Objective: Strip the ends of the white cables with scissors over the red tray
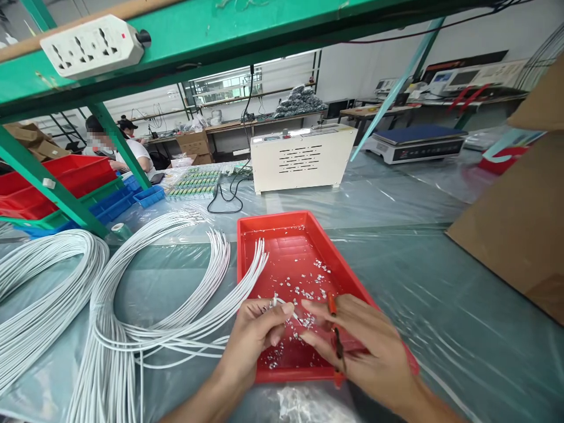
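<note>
Over the red tray (273,235), my left hand (259,329) pinches the end of a white cable (277,301) between thumb and fingers. My right hand (370,352) faces it from the right, thumb and forefinger apart near the cable tip. A pair of red-handled pliers (337,341) is tucked in the right hand; its jaws are mostly hidden by the fingers. Small white and silvery scraps (308,288) lie scattered on the tray floor. Coiled white cables (207,317) spread to the left, and one bundle's ends rest over the tray's left rim.
A cream metal box (304,158) stands behind the tray, with a black cord (231,200) beside it. Cardboard (520,223) leans in from the right. A green beam with a power strip (94,47) crosses overhead. Stacked bins (61,182) and seated people (136,150) are at the back left.
</note>
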Demonstrator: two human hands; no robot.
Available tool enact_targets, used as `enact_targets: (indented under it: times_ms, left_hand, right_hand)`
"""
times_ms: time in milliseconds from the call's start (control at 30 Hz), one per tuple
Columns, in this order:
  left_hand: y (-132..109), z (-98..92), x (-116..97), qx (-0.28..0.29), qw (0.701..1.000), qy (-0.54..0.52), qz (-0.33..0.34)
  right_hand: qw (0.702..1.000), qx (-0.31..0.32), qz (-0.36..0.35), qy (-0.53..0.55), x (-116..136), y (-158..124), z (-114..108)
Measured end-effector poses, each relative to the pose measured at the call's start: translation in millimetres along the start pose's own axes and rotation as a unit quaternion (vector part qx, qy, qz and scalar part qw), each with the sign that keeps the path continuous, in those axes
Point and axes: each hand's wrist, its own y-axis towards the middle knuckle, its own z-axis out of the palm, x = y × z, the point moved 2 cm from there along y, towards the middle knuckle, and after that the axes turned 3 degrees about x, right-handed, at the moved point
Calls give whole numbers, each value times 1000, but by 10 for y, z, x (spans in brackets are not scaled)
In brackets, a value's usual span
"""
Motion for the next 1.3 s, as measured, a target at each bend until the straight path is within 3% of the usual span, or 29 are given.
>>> enact_targets:
  times_ms: [100,267,333,400,467,567,667,767,1033,1300]
  left_hand:
    - [13,20,27,28,999,16,-10]
    - [13,22,64,47,997,63,-2]
    - [-1,25,51,34,996,84,25]
    - [-23,27,21,-9,992,105,71]
    - [-44,39,-4,-45,985,128,107]
    - [-47,73,2,-20,984,147,100]
    - [-31,77,23,20,988,133,73]
    - [-23,51,16,42,991,112,58]
    - [-26,37,-32,76,988,120,54]
    - [-38,79,-6,43,988,138,52]
  right_hand:
    - [999,0,-34,-12,44,18,5]
    - [999,-23,-33,10,40,24,-15]
    - [999,-31,-4,26,42,22,-15]
    - [994,-48,74,62,26,15,-7]
    - [974,-49,180,131,-10,-1,18]
    - [919,-17,299,256,-72,-33,76]
    - [869,2,353,347,-128,-59,114]
    - [843,-12,381,380,-175,-77,112]
    - [851,-18,389,353,-110,-21,72]
    - [879,-31,354,318,-116,-49,89]
